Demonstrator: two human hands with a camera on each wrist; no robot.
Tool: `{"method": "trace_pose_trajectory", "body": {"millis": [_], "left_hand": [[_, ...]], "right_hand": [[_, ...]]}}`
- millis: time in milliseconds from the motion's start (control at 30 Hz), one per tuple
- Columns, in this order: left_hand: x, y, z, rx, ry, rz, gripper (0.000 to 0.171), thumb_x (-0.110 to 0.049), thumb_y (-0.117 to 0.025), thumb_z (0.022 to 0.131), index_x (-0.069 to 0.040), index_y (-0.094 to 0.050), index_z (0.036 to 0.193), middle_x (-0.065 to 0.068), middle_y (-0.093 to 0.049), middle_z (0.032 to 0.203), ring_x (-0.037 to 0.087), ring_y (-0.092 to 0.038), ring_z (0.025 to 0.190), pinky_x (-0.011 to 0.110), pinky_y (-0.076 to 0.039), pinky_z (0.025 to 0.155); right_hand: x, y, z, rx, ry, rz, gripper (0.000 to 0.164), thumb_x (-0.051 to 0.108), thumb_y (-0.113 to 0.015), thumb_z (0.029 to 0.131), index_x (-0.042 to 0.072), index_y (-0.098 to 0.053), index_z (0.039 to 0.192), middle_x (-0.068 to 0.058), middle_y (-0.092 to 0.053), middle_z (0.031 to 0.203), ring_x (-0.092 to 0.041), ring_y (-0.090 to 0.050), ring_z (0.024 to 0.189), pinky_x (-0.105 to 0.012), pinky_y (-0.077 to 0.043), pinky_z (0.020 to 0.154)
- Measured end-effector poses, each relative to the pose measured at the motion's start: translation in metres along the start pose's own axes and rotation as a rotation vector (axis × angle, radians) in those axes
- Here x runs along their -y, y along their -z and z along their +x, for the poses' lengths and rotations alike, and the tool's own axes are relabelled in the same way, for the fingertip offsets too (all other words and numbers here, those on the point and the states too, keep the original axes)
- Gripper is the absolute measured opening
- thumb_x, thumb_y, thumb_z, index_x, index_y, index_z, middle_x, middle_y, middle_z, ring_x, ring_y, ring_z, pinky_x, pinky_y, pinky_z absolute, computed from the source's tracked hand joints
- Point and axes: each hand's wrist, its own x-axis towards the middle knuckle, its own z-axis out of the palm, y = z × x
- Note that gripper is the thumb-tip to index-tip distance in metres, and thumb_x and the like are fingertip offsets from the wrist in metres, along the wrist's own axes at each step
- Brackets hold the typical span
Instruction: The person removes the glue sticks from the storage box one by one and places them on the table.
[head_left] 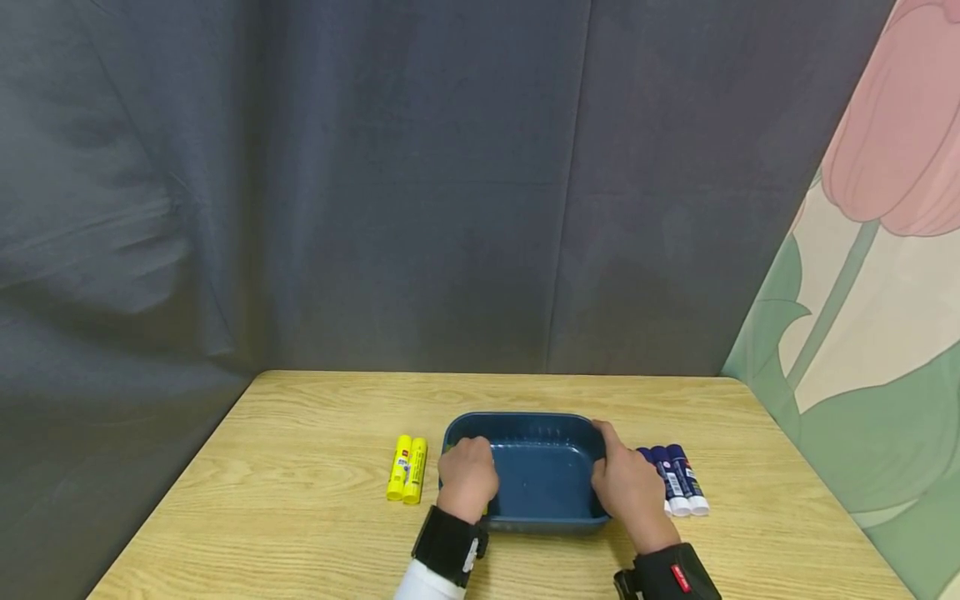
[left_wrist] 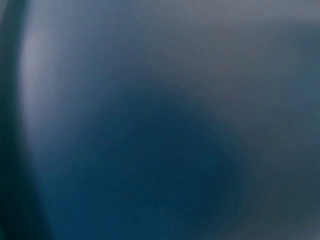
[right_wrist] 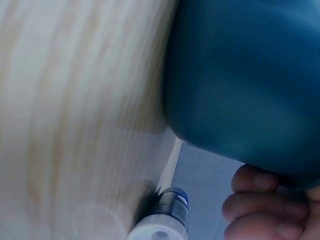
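Note:
A dark blue plastic basin (head_left: 540,483) sits on the table. On its right rim, my right hand (head_left: 630,492) grips with the thumb and curled fingers; in the right wrist view the fingers (right_wrist: 265,205) press against the basin's outer wall. My left hand (head_left: 468,479) is curled over the basin's left side, with slivers of a yellow glue stick (head_left: 486,508) showing at its edge; most of that stick is hidden by the hand. Blurred blue fills the left wrist view. Left of the basin lie two yellow glue sticks (head_left: 407,471).
Several dark blue glue sticks with white ends (head_left: 677,482) lie side by side right of the basin, partly behind the right hand. The wooden table (head_left: 315,467) ends at a grey curtain (head_left: 420,208). A flower-patterned wall (head_left: 885,333) stands on the right.

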Motion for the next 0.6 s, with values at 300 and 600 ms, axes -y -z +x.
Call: {"method": "trace_pose_trajectory", "body": {"millis": [300, 600], "left_hand": [[-0.001, -0.016, 0.008, -0.071, -0.042, 0.009, 0.016, -0.021, -0.069, 0.080, -0.011, -0.066, 0.093, 0.009, -0.062, 0.072, 0.024, -0.058, 0.063, 0.043, -0.051, 0.054], [-0.001, -0.021, 0.010, -0.093, -0.038, 0.038, 0.028, -0.030, -0.069, 0.080, -0.013, -0.065, 0.102, 0.008, -0.064, 0.077, 0.023, -0.058, 0.065, 0.042, -0.051, 0.055]], "right_hand": [[-0.001, 0.000, 0.000, 0.006, -0.016, 0.001, 0.055, 0.008, -0.051, 0.085, 0.016, -0.035, 0.137, -0.004, -0.039, 0.052, -0.017, -0.038, 0.038, -0.028, -0.028, 0.035], [0.000, 0.001, 0.000, -0.004, -0.007, -0.007, 0.054, 0.008, -0.050, 0.085, 0.016, -0.036, 0.136, -0.004, -0.039, 0.052, -0.017, -0.038, 0.038, -0.028, -0.027, 0.035]]}}
